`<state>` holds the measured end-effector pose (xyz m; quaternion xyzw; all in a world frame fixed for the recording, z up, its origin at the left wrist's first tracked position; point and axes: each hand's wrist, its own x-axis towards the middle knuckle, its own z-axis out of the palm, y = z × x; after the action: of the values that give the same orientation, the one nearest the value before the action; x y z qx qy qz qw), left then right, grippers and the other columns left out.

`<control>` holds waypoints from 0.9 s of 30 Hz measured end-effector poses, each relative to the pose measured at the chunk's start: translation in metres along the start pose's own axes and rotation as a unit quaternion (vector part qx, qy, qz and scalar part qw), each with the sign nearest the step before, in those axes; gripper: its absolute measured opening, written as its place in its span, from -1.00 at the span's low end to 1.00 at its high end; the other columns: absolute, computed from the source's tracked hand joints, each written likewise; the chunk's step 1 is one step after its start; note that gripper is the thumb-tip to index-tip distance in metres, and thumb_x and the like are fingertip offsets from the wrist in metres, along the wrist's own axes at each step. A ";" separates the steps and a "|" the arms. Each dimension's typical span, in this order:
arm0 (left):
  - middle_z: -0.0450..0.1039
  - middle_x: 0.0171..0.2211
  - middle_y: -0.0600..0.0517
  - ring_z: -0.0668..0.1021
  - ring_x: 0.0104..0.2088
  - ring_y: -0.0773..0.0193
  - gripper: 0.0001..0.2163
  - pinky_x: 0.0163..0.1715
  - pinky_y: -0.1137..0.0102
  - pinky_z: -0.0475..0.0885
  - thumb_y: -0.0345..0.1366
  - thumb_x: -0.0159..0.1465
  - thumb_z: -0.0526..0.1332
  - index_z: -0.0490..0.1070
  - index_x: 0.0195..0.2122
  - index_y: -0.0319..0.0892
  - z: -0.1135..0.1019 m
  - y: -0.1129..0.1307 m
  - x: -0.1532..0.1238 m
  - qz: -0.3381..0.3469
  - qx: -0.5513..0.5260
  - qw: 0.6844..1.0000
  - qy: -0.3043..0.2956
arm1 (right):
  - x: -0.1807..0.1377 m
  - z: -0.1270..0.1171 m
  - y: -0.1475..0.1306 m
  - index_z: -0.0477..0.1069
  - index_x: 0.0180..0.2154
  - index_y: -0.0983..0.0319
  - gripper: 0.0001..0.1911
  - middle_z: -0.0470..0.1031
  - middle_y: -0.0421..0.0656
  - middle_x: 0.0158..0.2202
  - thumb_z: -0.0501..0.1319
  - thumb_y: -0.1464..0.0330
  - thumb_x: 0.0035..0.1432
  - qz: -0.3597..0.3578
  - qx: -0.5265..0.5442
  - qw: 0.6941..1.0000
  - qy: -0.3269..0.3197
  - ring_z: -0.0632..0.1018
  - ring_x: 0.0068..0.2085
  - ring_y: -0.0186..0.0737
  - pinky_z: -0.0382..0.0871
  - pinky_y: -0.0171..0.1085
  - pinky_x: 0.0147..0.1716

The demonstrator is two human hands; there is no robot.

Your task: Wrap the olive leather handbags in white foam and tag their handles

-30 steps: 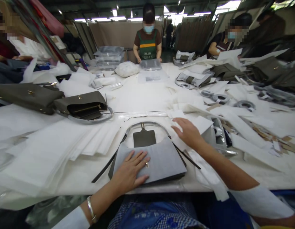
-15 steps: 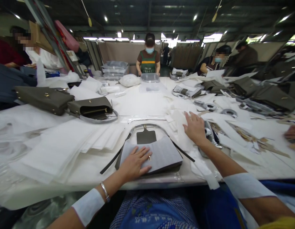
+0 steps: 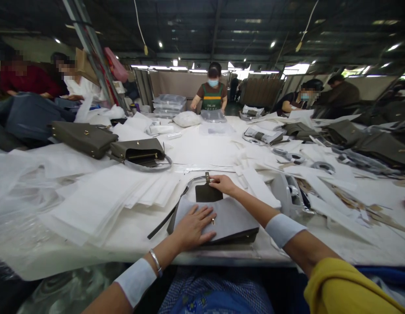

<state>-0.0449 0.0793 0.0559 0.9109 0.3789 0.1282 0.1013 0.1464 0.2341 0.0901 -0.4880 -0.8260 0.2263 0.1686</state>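
An olive-grey handbag (image 3: 246, 237) lies at the table's front edge, with a thin white sheet (image 3: 236, 213) over its front. A small gold fitting pokes through the sheet. My left hand (image 3: 194, 226) rests flat on that sheet, fingers spread. Beyond the sheet's far edge shows a dark olive flap tab (image 3: 205, 194) with a metal clasp (image 3: 207, 176) at its narrow end. My right hand (image 3: 223, 185) has its thumb and fingers closed at this narrow end, just beside the clasp. The bag's wrapped strap (image 3: 185, 187) curves around the far left side.
Stacked white sheets (image 3: 100, 200) lie to the left, with two olive handbags (image 3: 84, 138) behind them. At right sit a tape dispenser (image 3: 285, 192), paper scraps (image 3: 355, 200) and more bags (image 3: 379, 144). A co-worker (image 3: 212, 93) stands across the table; others are at both sides.
My right hand has moved left from the papers near the dispenser to the tab's clasp end. My left hand stays on the sheet. The view has shifted slightly.
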 end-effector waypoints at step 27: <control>0.49 0.04 -0.10 0.53 0.03 0.19 -0.67 0.04 0.29 0.50 -0.31 0.40 0.13 0.32 0.18 -0.16 0.008 0.007 -0.020 0.122 0.006 0.978 0.167 | -0.125 0.019 0.011 0.20 0.30 0.06 -0.46 0.11 0.01 0.38 0.09 0.47 0.33 -0.282 -0.161 0.943 -0.072 0.17 0.36 0.01 0.16 0.08 0.25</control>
<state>-0.0509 0.0595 0.0477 0.9166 0.2774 0.2875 0.0148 0.2032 0.1242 0.0605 -0.2381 -0.9652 0.0680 0.0842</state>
